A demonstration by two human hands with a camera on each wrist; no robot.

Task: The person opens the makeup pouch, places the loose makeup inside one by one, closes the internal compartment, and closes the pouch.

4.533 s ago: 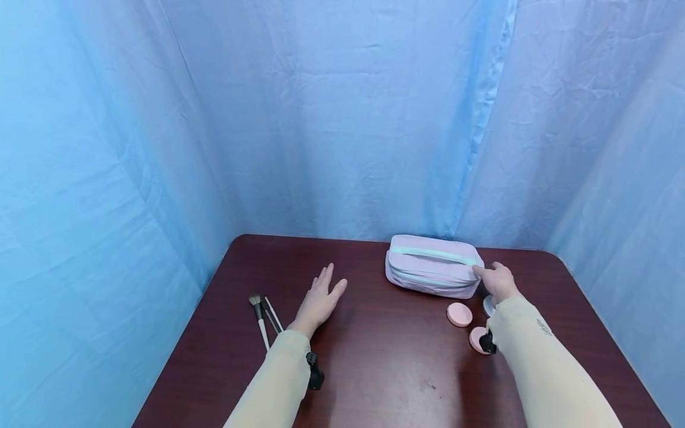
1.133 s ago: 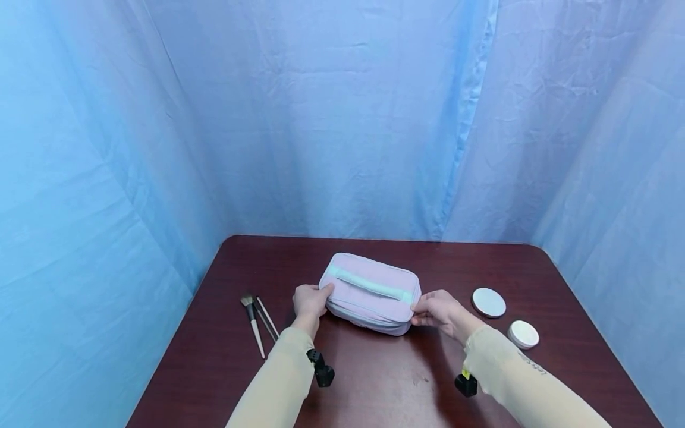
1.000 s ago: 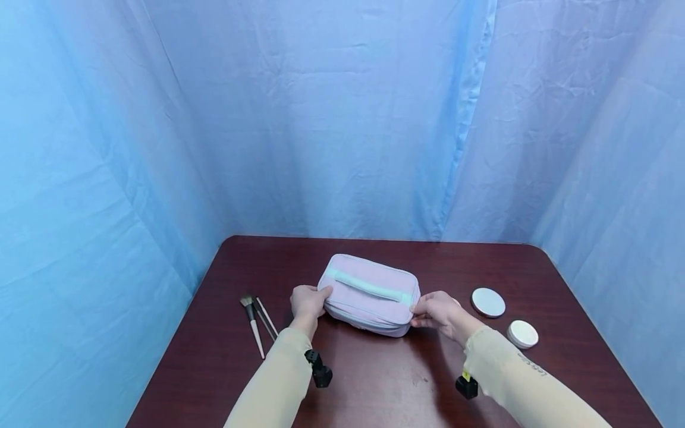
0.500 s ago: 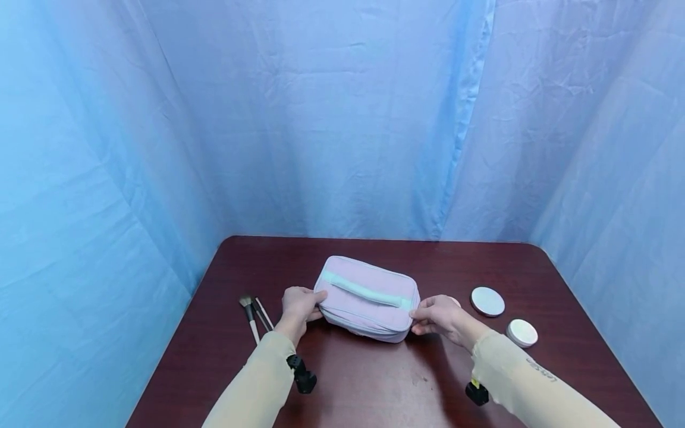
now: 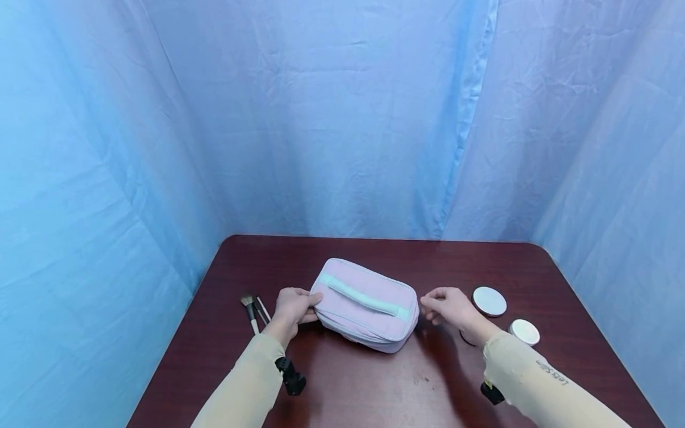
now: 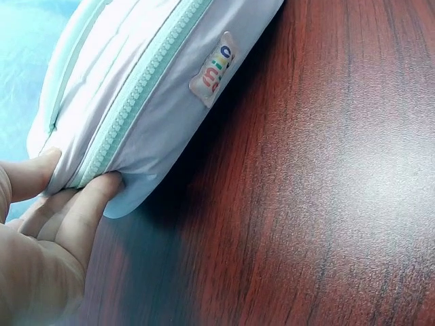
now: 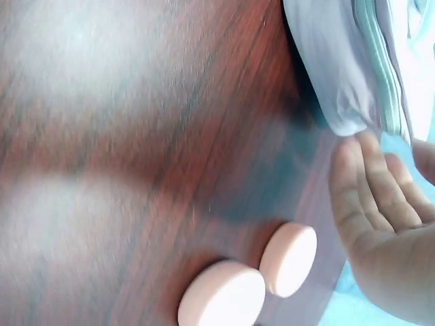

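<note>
The lilac cosmetic bag (image 5: 382, 285) lies slanted mid-table, its mint handle (image 5: 361, 295) on top. At its left end, my left hand (image 5: 291, 308) pinches the corner, thumb above and fingers below. The left wrist view shows this grip beside the mint zipper (image 6: 136, 95), which looks closed, and a small colourful label (image 6: 214, 71). My right hand (image 5: 452, 306) hovers just off the bag's right end with loosely bent fingers and holds nothing. In the right wrist view its fingertips (image 7: 367, 139) are right by the bag's corner.
Several makeup brushes (image 5: 249, 310) lie left of my left hand, partly behind the sleeve. Right of my right hand are a flat white round case (image 5: 489, 301) and a thicker white one (image 5: 524, 331). Two pink round cases (image 7: 289, 258) show in the right wrist view. Blue curtains (image 5: 342, 119) surround the table.
The bag has come from the back right to mid-table, then slid slightly left and nearer. My left hand has taken its left end; my right hand has just let go of its right end.
</note>
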